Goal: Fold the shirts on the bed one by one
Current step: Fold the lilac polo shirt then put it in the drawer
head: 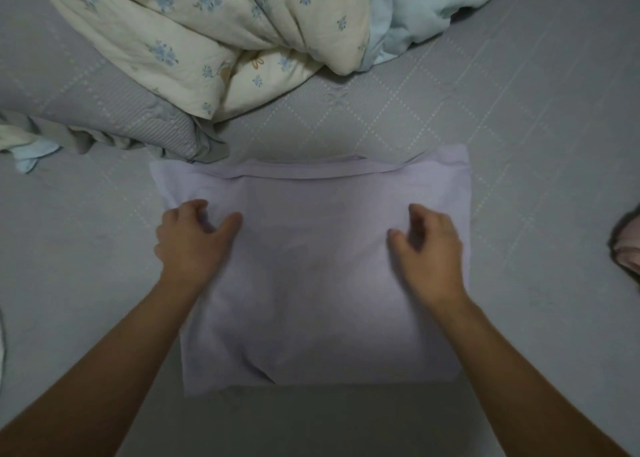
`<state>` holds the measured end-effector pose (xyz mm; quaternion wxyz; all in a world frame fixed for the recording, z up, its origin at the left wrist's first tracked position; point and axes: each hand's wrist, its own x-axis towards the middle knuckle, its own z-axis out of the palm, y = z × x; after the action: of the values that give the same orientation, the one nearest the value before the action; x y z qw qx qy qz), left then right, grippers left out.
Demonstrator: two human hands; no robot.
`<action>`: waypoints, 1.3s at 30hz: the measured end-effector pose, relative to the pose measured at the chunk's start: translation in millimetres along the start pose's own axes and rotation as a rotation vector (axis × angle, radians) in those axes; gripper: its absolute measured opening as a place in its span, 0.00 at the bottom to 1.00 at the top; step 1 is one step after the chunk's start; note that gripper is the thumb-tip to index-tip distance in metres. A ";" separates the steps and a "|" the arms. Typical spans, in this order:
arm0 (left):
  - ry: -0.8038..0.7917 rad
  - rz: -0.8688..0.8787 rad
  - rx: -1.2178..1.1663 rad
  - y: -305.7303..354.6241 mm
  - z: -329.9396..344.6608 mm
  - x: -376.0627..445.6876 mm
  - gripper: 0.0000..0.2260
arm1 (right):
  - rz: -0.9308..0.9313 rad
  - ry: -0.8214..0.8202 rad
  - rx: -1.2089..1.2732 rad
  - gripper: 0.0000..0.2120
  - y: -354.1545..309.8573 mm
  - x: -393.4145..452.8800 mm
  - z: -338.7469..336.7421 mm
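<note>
Lilac shirt (311, 266) lies mid-frame on the bed (519, 127), already a neat rectangle; left hand (194, 238) and right hand (429, 245) hover loosely curled, grasping nothing. One more fold looks due; other garments wait at the edges.

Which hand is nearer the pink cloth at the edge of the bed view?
Right. The right hand lies on the lavender shirt, on its side toward the pink cloth; the left hand sits at the shirt's far side.

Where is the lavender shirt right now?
In the head view, the folded lavender shirt lies flat mid-bed on the grey quilted bedspread, under both hands, nearer than the floral cream comforter.
</note>
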<state>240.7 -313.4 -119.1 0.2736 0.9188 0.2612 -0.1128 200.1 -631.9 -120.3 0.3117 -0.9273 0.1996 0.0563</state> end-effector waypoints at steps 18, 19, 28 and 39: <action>-0.166 -0.034 -0.257 7.2 9.5 5.6 0.16 | -0.011 -0.252 -0.160 0.37 -0.5 -19.4 11.2; -0.136 -0.009 -0.287 8.7 8.9 4.1 0.17 | -0.017 -0.254 -0.160 0.37 0.1 -19.7 11.3; -0.544 -0.222 -1.106 25.0 -16.0 -5.9 0.09 | -0.052 -0.273 -0.162 0.38 6.7 -21.1 11.4; -0.108 -0.179 -0.303 -18.5 0.2 -24.5 0.23 | -0.102 -0.247 -0.099 0.36 13.9 -35.4 10.3</action>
<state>210.1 -310.6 -119.0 0.4114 0.8328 0.3409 -0.1450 162.3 -623.9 -128.2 0.2900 -0.9365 0.1093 0.1638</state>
